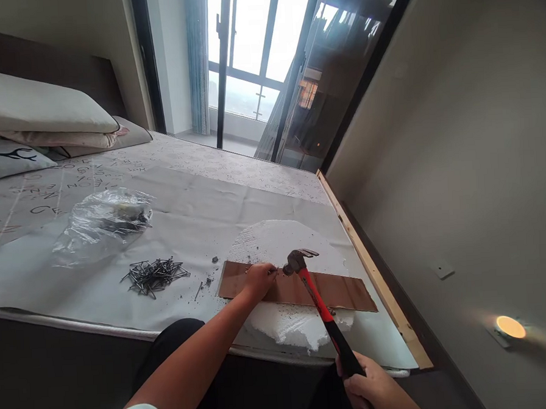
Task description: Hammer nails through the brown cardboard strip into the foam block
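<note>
— Near the front edge of the bed, on the brown board: a nail pinched upright between left hand fingertips, pinch narrow, knuckles resting on the wood. Hammer head just beside the nail, almost touching.

— And the grip on the handle?

— Right hand wrapped closed around the black end of the red handle, low and near, right of the board. Looks like the starting tap of nailing: nail set, not yet sunk as far as can be told.

— Next move, at a guess?

— Probably a light, square tap with fingertips kept clear, then the pinch released once the nail stands alone. Soft backing underneath: white foam slab beneath the board, so some give likely.

— Further out?

— Left of the board, a loose pile of nails; farther left, a clear plastic bag. Pillows at the far left. Wooden strip along the right edge.

— Any writing?

— Scattered printed letters on the sheet, too small and skewed to read as words. No brand visible on the hammer.
</note>
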The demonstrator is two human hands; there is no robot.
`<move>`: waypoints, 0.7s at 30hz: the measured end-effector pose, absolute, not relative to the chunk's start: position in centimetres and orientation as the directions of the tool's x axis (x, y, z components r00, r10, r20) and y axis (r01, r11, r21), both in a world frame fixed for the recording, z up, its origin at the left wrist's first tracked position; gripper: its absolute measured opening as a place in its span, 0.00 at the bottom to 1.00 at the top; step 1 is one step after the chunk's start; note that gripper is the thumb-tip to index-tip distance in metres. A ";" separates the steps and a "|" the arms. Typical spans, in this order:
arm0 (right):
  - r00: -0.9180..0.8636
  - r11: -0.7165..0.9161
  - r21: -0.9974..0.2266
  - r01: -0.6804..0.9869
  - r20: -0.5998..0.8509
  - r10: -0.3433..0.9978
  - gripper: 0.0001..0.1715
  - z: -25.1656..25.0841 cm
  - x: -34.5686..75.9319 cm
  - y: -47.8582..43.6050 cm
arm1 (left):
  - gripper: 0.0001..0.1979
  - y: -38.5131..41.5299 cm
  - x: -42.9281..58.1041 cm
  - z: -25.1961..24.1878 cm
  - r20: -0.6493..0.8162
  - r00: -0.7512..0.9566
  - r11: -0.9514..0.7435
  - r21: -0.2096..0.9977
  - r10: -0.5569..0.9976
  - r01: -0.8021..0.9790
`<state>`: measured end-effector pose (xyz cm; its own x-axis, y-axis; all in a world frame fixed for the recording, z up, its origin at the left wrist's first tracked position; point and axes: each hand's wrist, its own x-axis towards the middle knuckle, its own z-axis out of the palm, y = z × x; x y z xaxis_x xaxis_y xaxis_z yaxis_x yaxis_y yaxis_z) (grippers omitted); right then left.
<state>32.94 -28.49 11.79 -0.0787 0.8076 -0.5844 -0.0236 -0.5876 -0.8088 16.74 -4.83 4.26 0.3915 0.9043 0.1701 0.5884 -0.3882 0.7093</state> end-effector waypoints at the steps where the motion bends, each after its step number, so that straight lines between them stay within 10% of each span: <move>1: -0.078 -0.582 -0.813 -0.024 -0.579 0.812 0.08 11.8 32.9 -28.3 | 0.07 -4.8 16.8 4.3 0.178 0.394 -0.396 0.707 0.901 0.586; 21: -0.091 -0.567 -0.821 0.071 -0.571 0.816 0.09 11.5 32.4 -26.6 | 0.08 -4.9 16.7 3.0 0.207 0.411 -0.431 0.689 0.888 0.582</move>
<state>32.36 -26.57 11.53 -0.0907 0.8156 -0.5715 0.0706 -0.5671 -0.8206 16.65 -4.87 2.97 0.4109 0.8877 0.2075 0.5824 -0.4307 0.6894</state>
